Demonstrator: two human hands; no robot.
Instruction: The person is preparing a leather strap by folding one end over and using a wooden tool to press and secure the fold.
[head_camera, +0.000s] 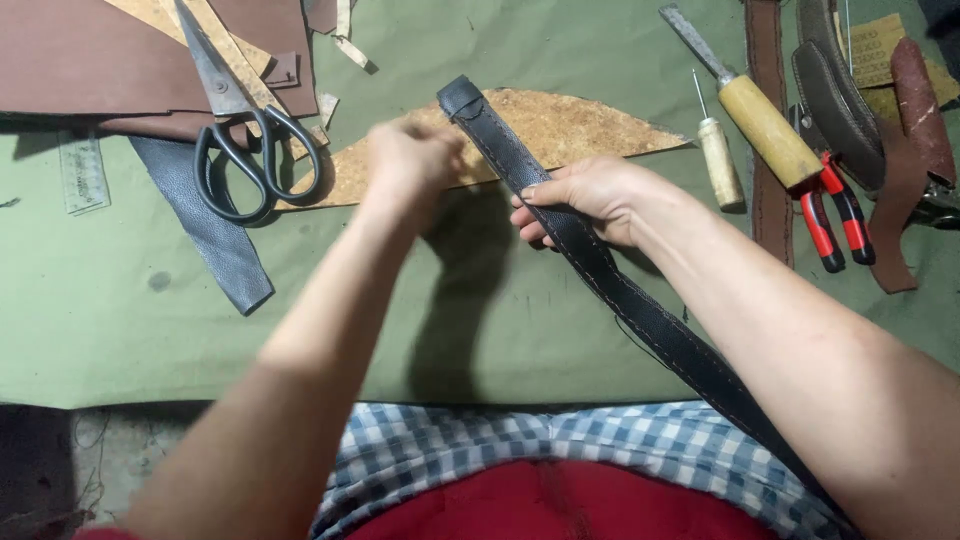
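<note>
A green cloth-covered worktable (120, 330) filled the view, with its near edge running just above a checked cloth on the person's lap. At the far left lay brown leather sheets (90, 55), a clear ruler (82, 172) and a dark grey leather strip (205, 225), with black-handled scissors (245, 130) resting across them. The left hand (405, 160) was blurred, its fingers bunched together near the upper part of the black leather strap (590, 265); whether they pinched anything could not be told. A tan cork-like piece (570, 125) lay beneath the strap's far end. The right hand (590, 195) gripped the strap, fingers curled over its left edge, the stitched length running diagonally down to the lower right past the forearm. Farther right lay an awl (718, 158), a wooden-handled chisel (765, 120), a brown strap (768, 120) and red-handled pliers (835, 215). The open cloth lay mainly at lower left, between the arms and the table's near edge.
</note>
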